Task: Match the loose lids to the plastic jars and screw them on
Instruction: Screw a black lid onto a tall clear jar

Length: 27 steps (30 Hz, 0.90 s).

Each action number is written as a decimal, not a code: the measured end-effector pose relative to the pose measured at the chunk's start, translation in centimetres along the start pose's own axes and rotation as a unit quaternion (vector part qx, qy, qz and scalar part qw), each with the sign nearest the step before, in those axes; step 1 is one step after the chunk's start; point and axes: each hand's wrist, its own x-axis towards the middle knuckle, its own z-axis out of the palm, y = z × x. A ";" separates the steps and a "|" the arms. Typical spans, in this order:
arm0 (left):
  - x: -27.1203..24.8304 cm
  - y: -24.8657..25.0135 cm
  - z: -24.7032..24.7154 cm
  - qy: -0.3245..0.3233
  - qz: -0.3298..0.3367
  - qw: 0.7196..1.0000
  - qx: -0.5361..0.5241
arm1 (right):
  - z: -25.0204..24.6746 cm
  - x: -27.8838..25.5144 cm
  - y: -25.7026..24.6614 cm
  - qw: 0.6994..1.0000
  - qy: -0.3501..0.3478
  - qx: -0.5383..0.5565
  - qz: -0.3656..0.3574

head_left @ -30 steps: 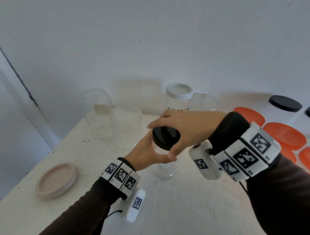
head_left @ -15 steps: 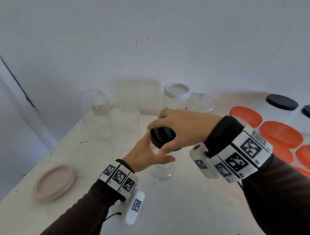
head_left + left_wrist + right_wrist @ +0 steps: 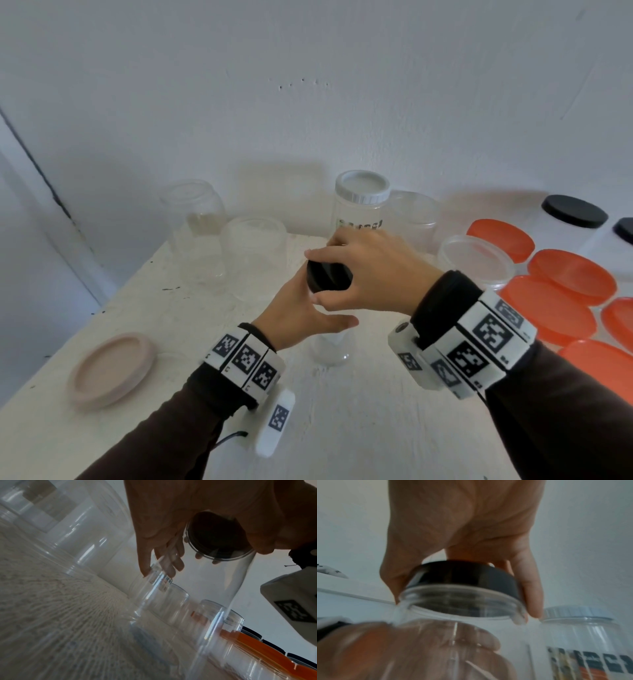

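Centrally, right hand (image 3: pixel 373 274) gripping black lid (image 3: pixel 329 277), clear jar (image 3: pixel 330 349) mid-table (image 3: pixel 359 428)

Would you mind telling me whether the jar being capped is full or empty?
Empty: the clear jar shows nothing inside, and the left hand's fingers are visible straight through its wall under the black lid.

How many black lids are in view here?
3. The held lid sits on the jar, gripped by the right hand; a second lid is at far right; a third lid beside it is cut by the frame. More may be hidden.
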 end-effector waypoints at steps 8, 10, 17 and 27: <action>0.6 -0.2 0.9 -0.034 0.013 0.999 0.030 | 1.2 -2.4 0.6 0.997 0.002 0.070 0.027; 0.1 0.1 0.9 -0.078 -0.002 0.997 -0.009 | 1.0 -3.0 0.8 0.996 -0.003 0.080 0.035; 0.4 1.2 2.5 -0.183 -0.014 0.983 -0.022 | 0.5 -6.5 1.6 0.993 -0.008 0.087 0.082; 0.9 3.3 7.9 -0.275 0.018 0.961 -0.012 | -0.1 -13.9 2.3 0.978 -0.013 0.088 0.187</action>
